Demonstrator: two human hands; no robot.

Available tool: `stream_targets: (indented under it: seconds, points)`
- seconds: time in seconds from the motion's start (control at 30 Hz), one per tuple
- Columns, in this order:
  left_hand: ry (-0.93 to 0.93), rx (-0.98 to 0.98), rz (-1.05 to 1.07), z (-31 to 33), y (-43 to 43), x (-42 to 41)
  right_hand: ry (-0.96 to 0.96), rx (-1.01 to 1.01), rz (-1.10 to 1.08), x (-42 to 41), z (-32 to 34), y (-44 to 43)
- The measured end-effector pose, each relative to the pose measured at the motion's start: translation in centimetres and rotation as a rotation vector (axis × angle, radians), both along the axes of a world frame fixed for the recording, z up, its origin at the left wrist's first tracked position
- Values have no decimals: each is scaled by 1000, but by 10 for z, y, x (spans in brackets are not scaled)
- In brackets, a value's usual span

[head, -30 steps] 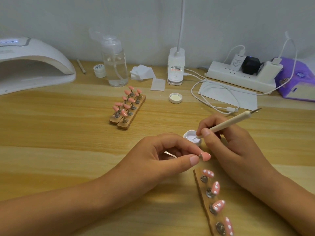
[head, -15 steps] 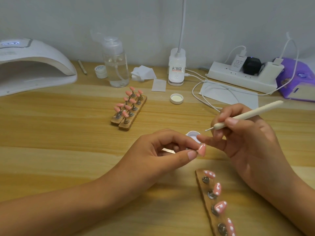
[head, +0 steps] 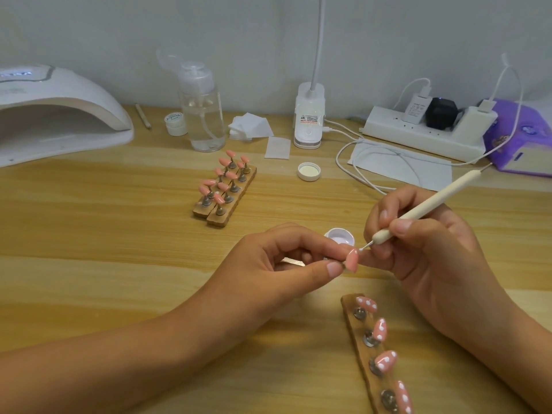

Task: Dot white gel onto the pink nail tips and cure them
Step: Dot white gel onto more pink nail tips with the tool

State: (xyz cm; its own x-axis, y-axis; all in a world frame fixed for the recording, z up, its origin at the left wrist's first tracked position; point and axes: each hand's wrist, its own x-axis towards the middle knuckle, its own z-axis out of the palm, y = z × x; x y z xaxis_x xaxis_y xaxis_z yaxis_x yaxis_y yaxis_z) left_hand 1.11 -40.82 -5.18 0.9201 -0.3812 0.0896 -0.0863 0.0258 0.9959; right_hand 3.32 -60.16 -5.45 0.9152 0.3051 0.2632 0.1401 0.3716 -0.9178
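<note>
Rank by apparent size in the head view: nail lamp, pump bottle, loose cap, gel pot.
1. Nail lamp, largest.
2. Pump bottle.
3. Loose cap and gel pot look alike; the pot is nearer and partly hidden, so unranked.

No wording can be read. A small white jar (head: 175, 124) has script on its lid, too blurred to make out. The desk lamp base (head: 309, 119) carries a red-and-white label, the white charger (head: 415, 109) grey print, and the nail lamp (head: 68, 91) a lit display, all illegible.
</note>
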Motion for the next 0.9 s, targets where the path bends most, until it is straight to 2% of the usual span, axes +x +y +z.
stream_targets:
  seconds: [0.9]
  points:
    - [-15,28,-6,-1,1,0,14,-21,-9,-1,0,0]
